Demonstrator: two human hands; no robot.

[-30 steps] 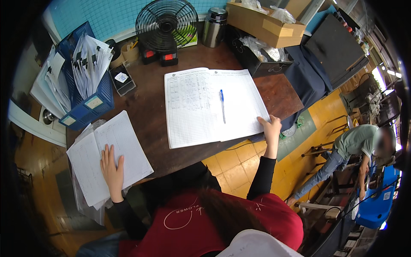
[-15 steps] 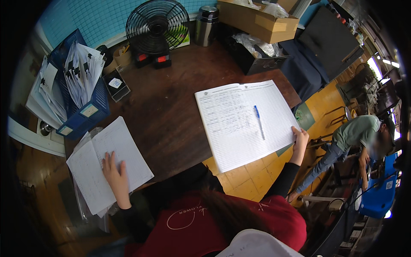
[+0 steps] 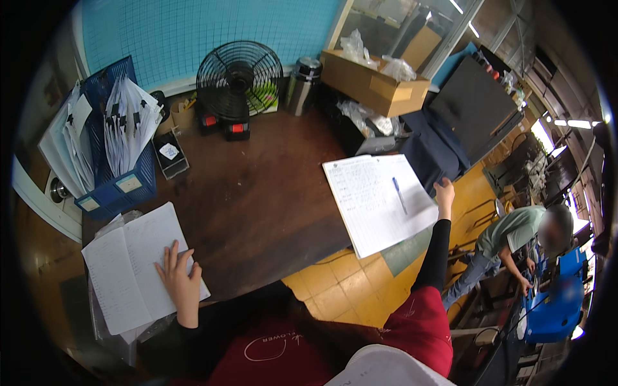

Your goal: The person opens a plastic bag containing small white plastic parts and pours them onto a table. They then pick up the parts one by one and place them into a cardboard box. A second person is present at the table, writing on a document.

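My left hand (image 3: 179,283) lies with fingers spread on folded sheets of lined, handwritten paper (image 3: 122,270). The sheets rest on a clear plastic sleeve at the table's left front corner. My right arm reaches out to the right. Its hand (image 3: 444,193) is just past the right edge of an open notebook (image 3: 360,219), fingers loosely bent and seemingly apart from the pages. The left page carries handwriting, and a blue pen (image 3: 400,195) lies on the right page. The notebook's near part juts over the table's front edge.
A blue file holder (image 3: 122,193) with clipped papers stands at the left, beside a small black tray (image 3: 170,154). Along the back are a black fan (image 3: 239,77), a steel flask (image 3: 302,87) and a cardboard box (image 3: 373,87) above a black bin. Another person (image 3: 515,231) bends over at the right.
The view has tilted up. The notebook has shifted right with the pen on it, and my right hand has moved off its edge. My left hand stays on the papers.
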